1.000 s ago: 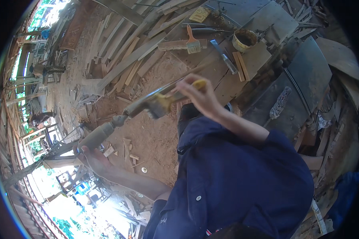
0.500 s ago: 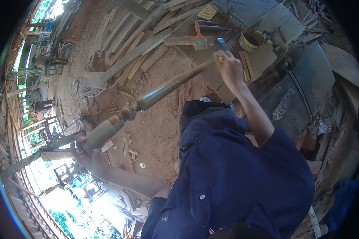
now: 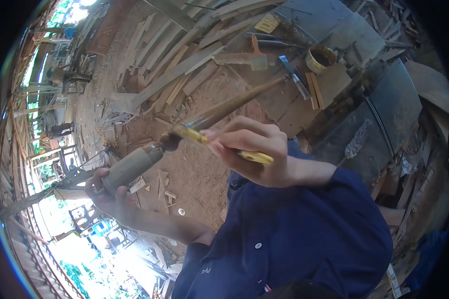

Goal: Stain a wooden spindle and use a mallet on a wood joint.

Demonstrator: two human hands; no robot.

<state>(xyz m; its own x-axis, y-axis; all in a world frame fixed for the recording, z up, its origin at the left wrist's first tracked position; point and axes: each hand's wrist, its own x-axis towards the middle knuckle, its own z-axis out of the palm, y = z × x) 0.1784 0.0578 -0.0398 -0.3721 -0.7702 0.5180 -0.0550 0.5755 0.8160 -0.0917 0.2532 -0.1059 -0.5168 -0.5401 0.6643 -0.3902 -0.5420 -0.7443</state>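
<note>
A turned wooden leg (image 3: 132, 168) slants across the picture, its thick pale end low on the left and its thin, glossy end up on the right. My left hand (image 3: 115, 199) is wrapped round the thick end. Between the fingers of my right hand (image 3: 259, 149) is a small yellow-handled brush (image 3: 254, 157), slightly blurred. Its tip reaches the turned neck of the leg, just where the long taper begins. My right fingers hide part of the handle.
Up on the right stand an open tub (image 3: 318, 61), a flat brush (image 3: 257, 52) with an orange handle, a chisel (image 3: 295, 78), two wooden strips (image 3: 314, 90) and a yellow sponge-like block (image 3: 267, 23). Long boards (image 3: 172, 74) lie beyond. Wood scraps (image 3: 164, 192) litter the dirt floor.
My right hand has come down and left from the leg's thin tip to its turned neck, bringing the brush with it. The left hand still holds the thick end.
</note>
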